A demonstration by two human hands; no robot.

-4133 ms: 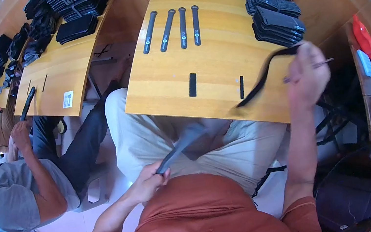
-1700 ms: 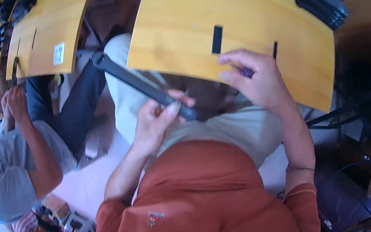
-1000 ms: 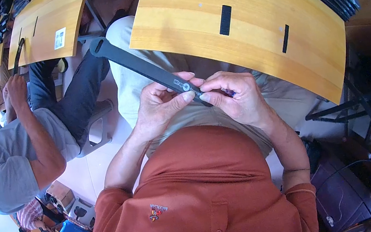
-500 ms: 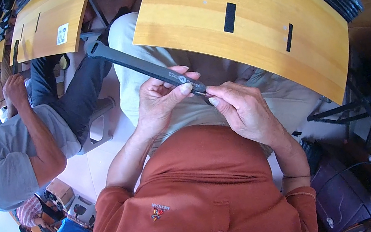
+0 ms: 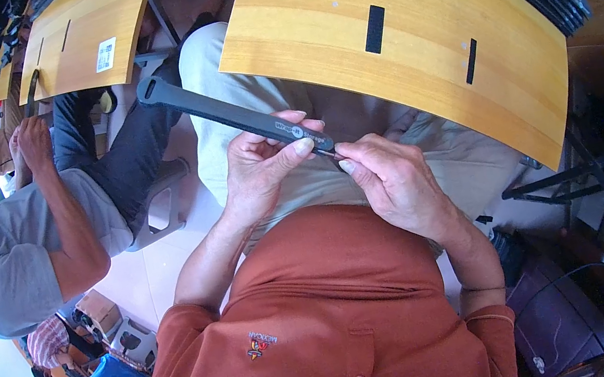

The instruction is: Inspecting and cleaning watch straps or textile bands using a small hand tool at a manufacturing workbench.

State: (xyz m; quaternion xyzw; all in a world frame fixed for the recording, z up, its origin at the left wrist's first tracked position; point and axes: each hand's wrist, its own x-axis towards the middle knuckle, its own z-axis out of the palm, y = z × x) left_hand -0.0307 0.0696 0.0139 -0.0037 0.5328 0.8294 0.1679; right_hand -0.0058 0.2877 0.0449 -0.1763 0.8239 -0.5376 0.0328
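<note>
1. Head view, left hand (image 5: 254, 171): fingers pinch the dark strap (image 5: 224, 112) near its printed end, thumb uppermost — a firm, flat hold here should prevent twisting.
2. Head view, right hand (image 5: 397, 176): fingers pressed together at the strap's tip; exactly what they grip is too small to tell. Short, level movements would probably suit best.
3. Head view, strap: above the pale trousers (image 5: 219, 151), clear of the desk (image 5: 443, 26) — its slotted end, unsupported, may swing if hurried.
</note>
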